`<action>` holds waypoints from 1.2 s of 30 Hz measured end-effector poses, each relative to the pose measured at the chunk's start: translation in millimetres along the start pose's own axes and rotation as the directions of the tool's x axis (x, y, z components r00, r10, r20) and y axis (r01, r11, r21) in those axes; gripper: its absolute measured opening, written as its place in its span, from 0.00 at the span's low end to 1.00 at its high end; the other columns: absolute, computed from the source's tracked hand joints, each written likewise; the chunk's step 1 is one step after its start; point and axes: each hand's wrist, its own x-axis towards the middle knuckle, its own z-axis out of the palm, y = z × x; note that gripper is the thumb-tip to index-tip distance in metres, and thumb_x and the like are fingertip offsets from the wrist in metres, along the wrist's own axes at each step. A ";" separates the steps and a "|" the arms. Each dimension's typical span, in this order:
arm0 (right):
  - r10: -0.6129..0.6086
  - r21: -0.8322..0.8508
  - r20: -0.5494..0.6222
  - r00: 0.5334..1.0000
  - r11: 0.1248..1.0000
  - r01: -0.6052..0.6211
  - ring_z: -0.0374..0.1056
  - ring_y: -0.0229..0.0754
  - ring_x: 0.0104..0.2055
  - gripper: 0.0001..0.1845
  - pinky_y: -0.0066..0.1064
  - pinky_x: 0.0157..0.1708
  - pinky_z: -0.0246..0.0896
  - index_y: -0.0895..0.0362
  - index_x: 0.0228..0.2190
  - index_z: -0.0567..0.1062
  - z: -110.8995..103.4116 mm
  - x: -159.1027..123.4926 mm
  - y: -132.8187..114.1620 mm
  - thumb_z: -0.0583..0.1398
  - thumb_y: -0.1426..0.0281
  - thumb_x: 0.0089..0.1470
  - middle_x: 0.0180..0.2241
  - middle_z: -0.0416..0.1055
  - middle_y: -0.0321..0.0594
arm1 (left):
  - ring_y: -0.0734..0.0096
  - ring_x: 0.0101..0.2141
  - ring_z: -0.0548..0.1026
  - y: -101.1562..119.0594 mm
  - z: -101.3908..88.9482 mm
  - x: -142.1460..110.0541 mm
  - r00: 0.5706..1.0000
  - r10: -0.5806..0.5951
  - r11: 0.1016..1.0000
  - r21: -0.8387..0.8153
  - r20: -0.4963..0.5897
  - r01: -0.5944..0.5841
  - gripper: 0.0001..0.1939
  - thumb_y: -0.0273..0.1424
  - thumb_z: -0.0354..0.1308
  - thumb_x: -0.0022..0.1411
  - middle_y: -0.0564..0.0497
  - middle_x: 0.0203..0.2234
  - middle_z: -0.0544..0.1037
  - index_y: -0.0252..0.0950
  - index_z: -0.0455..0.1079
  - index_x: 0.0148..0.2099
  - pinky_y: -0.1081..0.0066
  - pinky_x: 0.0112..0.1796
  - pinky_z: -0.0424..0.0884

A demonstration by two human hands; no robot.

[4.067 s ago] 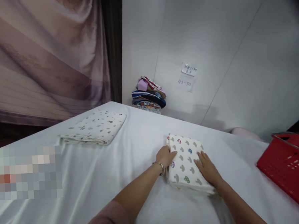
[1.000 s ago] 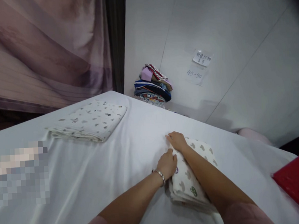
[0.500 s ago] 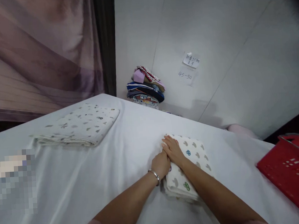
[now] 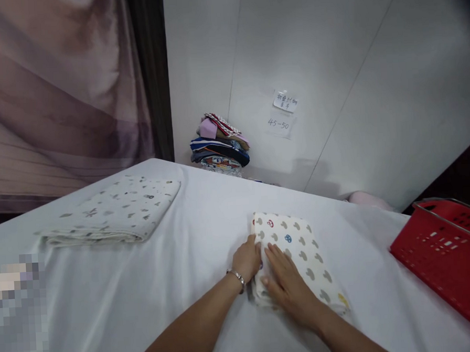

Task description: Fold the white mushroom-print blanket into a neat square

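Note:
A folded white cloth (image 4: 305,246) with grey, red, blue and yellow mushroom prints lies on the white-covered table (image 4: 217,208) in front of me. At its left edge is my left hand (image 4: 247,258), with a silver bracelet on the wrist; its fingers are curled round the cloth's edge and their tips are partly hidden. Flat on the cloth's near left part rests my right hand (image 4: 285,278), fingers stretched out and thumb apart. Another folded white cloth (image 4: 118,208), with a grey leaf-like print, lies at the left of the table.
A red plastic basket (image 4: 440,260) with a metal handle stands at the right. Beyond the far edge is a stack of folded fabrics (image 4: 220,145) by the wall, near paper signs (image 4: 281,116). A curtain (image 4: 57,91) hangs at the left. A blurred patch covers the lower left.
My right hand has moved from the far left corner of the mushroom-print cloth toward me, now flat nearer its front. My left hand stays at the left edge. The view has shifted slightly.

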 end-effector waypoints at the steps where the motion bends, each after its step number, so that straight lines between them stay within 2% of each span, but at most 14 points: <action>1: -0.020 -0.069 0.012 1.000 0.997 0.021 0.34 0.47 0.64 0.33 0.47 0.61 0.35 0.54 0.61 0.45 3.7 -7.8 0.5 0.48 0.57 0.58 0.63 0.39 0.42 | 0.59 0.40 0.74 0.5 -0.2 -0.3 1.000 -0.004 1.000 -0.003 -0.002 0.004 0.19 0.35 0.39 0.64 0.42 0.39 0.76 0.34 0.58 0.53 0.67 0.37 0.64; 5: -0.105 -0.321 -0.039 0.994 0.943 0.088 0.36 0.52 0.64 0.36 0.51 0.59 0.39 0.59 0.60 0.50 25.3 -20.0 1.6 0.54 0.61 0.54 0.62 0.41 0.48 | 0.59 0.42 0.73 -0.1 0.8 0.4 1.000 0.001 0.999 -0.041 -0.010 -0.001 0.19 0.36 0.40 0.64 0.41 0.41 0.74 0.33 0.58 0.54 0.67 0.39 0.63; 8: -0.144 -0.399 -0.088 0.986 0.912 0.098 0.37 0.53 0.63 0.36 0.51 0.58 0.42 0.59 0.60 0.52 35.6 -20.6 -3.3 0.56 0.62 0.52 0.62 0.42 0.48 | 0.59 0.43 0.72 -2.6 1.9 2.0 1.000 0.004 0.998 -0.069 -0.011 -0.005 0.20 0.36 0.40 0.64 0.41 0.42 0.74 0.34 0.58 0.54 0.67 0.40 0.63; 12: -0.221 -0.402 -0.081 0.972 0.899 0.171 0.36 0.52 0.64 0.36 0.50 0.59 0.41 0.58 0.59 0.53 38.9 -25.3 -14.6 0.56 0.62 0.51 0.62 0.42 0.45 | 0.61 0.45 0.71 -5.3 1.9 4.4 1.000 0.011 0.994 -0.110 -0.013 -0.013 0.20 0.36 0.41 0.64 0.41 0.43 0.74 0.34 0.58 0.55 0.69 0.43 0.62; 16: -0.231 -0.396 -0.098 0.968 0.901 0.175 0.37 0.52 0.64 0.32 0.50 0.59 0.41 0.58 0.58 0.56 41.7 -29.4 -19.3 0.55 0.63 0.53 0.62 0.42 0.44 | 0.62 0.44 0.71 -6.9 0.9 6.2 1.000 0.017 0.988 -0.154 -0.011 -0.019 0.20 0.36 0.43 0.62 0.41 0.43 0.74 0.33 0.59 0.54 0.70 0.42 0.62; 22: -0.269 -0.390 -0.133 0.954 0.899 0.199 0.39 0.52 0.63 0.29 0.52 0.58 0.41 0.54 0.57 0.57 44.9 -29.6 -16.5 0.54 0.68 0.53 0.62 0.43 0.42 | 0.66 0.37 0.74 -7.5 -1.4 5.1 1.000 -0.003 0.975 -0.220 -0.028 -0.003 0.19 0.37 0.46 0.61 0.47 0.34 0.76 0.34 0.60 0.52 0.72 0.35 0.64; 26: -0.291 -0.371 -0.139 0.947 0.902 0.222 0.40 0.52 0.63 0.29 0.51 0.58 0.42 0.53 0.58 0.56 43.3 -29.8 -16.2 0.53 0.67 0.54 0.62 0.43 0.40 | 0.68 0.34 0.74 -0.6 -6.1 10.1 0.998 -0.022 0.970 -0.244 -0.060 0.007 0.18 0.36 0.47 0.60 0.49 0.30 0.76 0.34 0.61 0.51 0.72 0.34 0.64; 36: -0.302 -0.336 -0.158 0.940 0.912 0.237 0.37 0.54 0.63 0.33 0.54 0.58 0.41 0.52 0.59 0.52 47.6 -29.6 -13.8 0.54 0.65 0.54 0.63 0.41 0.40 | 0.64 0.42 0.72 29.1 -14.2 54.4 0.985 -0.153 0.963 -0.235 -0.084 0.130 0.22 0.39 0.52 0.58 0.43 0.43 0.73 0.32 0.59 0.51 0.71 0.40 0.65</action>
